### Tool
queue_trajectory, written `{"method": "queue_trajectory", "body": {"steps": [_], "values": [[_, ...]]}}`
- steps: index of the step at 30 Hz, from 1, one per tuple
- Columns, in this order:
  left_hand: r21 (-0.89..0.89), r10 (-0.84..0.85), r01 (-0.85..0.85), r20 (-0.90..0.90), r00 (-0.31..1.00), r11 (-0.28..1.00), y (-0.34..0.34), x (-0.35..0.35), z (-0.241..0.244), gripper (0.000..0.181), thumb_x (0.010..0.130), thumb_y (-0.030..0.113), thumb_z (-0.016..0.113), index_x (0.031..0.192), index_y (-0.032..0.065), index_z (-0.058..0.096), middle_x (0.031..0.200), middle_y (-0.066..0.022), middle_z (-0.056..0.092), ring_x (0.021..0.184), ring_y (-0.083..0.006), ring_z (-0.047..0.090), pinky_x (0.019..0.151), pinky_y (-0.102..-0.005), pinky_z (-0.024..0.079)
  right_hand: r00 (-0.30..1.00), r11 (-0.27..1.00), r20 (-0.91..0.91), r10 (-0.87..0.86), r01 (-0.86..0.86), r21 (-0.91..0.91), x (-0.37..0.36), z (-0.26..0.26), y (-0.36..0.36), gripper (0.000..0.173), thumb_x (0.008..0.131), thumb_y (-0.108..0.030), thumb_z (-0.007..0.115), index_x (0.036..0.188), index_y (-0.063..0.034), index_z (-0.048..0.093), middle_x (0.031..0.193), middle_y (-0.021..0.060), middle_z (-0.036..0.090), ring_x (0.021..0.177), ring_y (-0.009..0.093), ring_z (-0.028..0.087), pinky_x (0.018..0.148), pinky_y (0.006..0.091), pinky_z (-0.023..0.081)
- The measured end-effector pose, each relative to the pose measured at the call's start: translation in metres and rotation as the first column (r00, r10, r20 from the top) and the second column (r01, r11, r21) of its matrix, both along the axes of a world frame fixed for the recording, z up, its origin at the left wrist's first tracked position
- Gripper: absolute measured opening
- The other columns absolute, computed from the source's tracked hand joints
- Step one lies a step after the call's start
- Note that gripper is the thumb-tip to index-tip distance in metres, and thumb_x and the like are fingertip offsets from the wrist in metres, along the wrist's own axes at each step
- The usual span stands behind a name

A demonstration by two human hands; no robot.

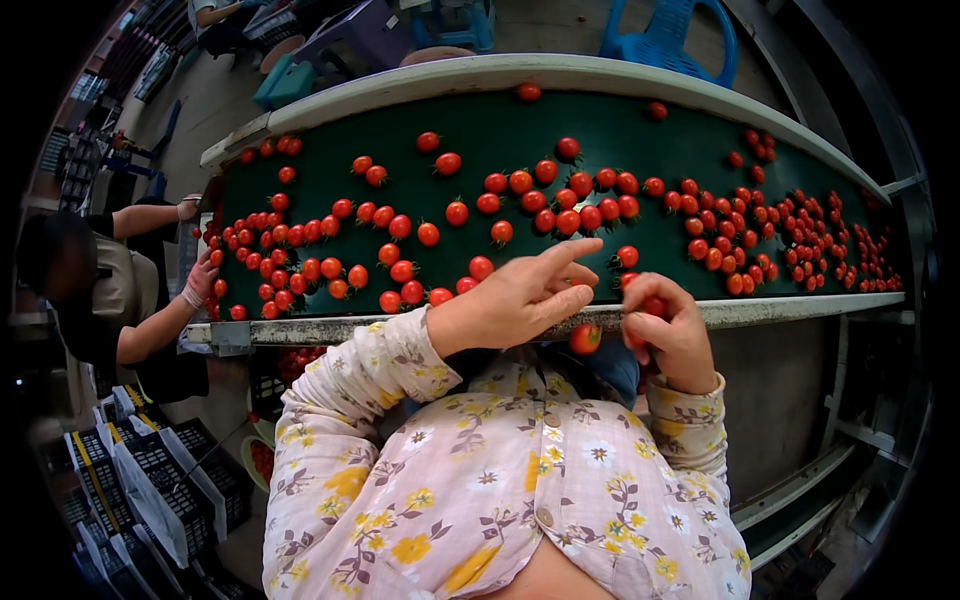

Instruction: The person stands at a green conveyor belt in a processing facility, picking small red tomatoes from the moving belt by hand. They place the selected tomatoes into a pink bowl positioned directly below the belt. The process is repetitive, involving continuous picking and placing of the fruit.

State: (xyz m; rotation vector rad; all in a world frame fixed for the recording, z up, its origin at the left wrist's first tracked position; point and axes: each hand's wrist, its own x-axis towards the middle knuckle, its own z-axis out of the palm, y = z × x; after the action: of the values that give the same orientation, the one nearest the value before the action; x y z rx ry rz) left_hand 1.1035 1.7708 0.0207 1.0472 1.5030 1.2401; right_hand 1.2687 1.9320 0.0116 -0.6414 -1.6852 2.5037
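Observation:
Many red cherry tomatoes [568, 221] lie scattered on a green conveyor belt [465, 112], some with green calyxes. My left hand [517, 300] reaches over the belt's near edge, its index finger stretched out and its fingers apart. A sliver of red shows between its fingertips and thumb; whether that tomato is touched I cannot tell. My right hand [671, 330] is curled round a cherry tomato [654, 306] just above the near rail [772, 309]. Between my hands, a larger-looking orange-red tomato [585, 339] appears in front of the rail, apart from both hands.
A co-worker [127, 277] with gloved hands stands at the belt's left end. Black crates [161, 480] are stacked at lower left, near a green-rimmed container [259, 454] of tomatoes. Beyond the far rail [525, 71] stand a blue plastic chair [671, 41] and a blue stool [454, 26].

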Motion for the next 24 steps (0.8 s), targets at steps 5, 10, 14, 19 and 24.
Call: {"method": "queue_trajectory", "body": {"steps": [5,10,14,19,24], "values": [[0.16,0.295,-0.261,-0.257,0.92,0.952,0.043,-0.049,-0.032,0.026,0.088,0.007,0.057,0.113,0.0008,0.056,0.097,-0.0037,0.061,0.089,-0.0107,0.06,0.071,-0.0233,0.051,0.981,0.982,-0.072,-0.182,0.178,-0.068,0.04,-0.015,0.011,0.011,0.076,0.005,0.052,0.087,-0.0001,0.053,0.089,0.0059,0.049,0.056,0.011,0.054,0.039,0.0199,0.039],[0.134,0.203,-0.19,-0.888,0.412,0.973,0.047,-0.077,-0.047,0.035,0.087,0.014,0.056,0.122,0.0084,0.053,0.113,-0.0112,0.055,0.101,-0.0267,0.056,0.087,-0.0348,0.047,0.981,0.993,-0.185,-0.051,0.03,-0.115,0.066,-0.037,0.028,0.013,0.072,0.006,0.055,0.084,0.0004,0.054,0.091,0.009,0.048,0.058,0.013,0.056,0.04,0.0191,0.038],[-0.034,0.057,-0.193,-0.892,0.449,0.981,0.047,-0.07,-0.051,0.039,0.087,0.017,0.054,0.126,0.0106,0.05,0.111,-0.0122,0.054,0.103,-0.03,0.054,0.09,-0.0363,0.044,0.957,0.98,-0.264,0.121,-0.158,-0.124,0.081,-0.051,0.04,0.013,0.071,0.006,0.056,0.082,0.0009,0.054,0.09,0.0101,0.048,0.057,0.013,0.056,0.04,0.0191,0.039],[0.002,0.074,-0.202,-0.933,0.351,0.979,0.05,-0.065,-0.051,0.042,0.087,0.017,0.054,0.128,0.0113,0.047,0.11,-0.0125,0.054,0.103,-0.0301,0.054,0.089,-0.0364,0.044,0.97,0.955,-0.133,0.202,-0.225,-0.191,0.093,-0.058,0.049,0.015,0.071,0.003,0.061,0.085,0.0002,0.056,0.089,0.0085,0.052,0.057,0.011,0.056,0.042,0.0192,0.04],[0.006,0.085,-0.234,-0.941,0.328,0.972,0.061,-0.066,-0.057,0.042,0.088,0.021,0.054,0.129,0.0123,0.046,0.109,-0.0133,0.056,0.105,-0.0314,0.053,0.091,-0.0373,0.043,0.967,0.992,0.253,0.024,0.008,-0.123,0.136,-0.114,0.068,0.017,0.079,-0.013,0.065,0.091,-0.0041,0.057,0.071,0.0041,0.057,0.052,0.01,0.054,0.043,0.0201,0.041]]}}
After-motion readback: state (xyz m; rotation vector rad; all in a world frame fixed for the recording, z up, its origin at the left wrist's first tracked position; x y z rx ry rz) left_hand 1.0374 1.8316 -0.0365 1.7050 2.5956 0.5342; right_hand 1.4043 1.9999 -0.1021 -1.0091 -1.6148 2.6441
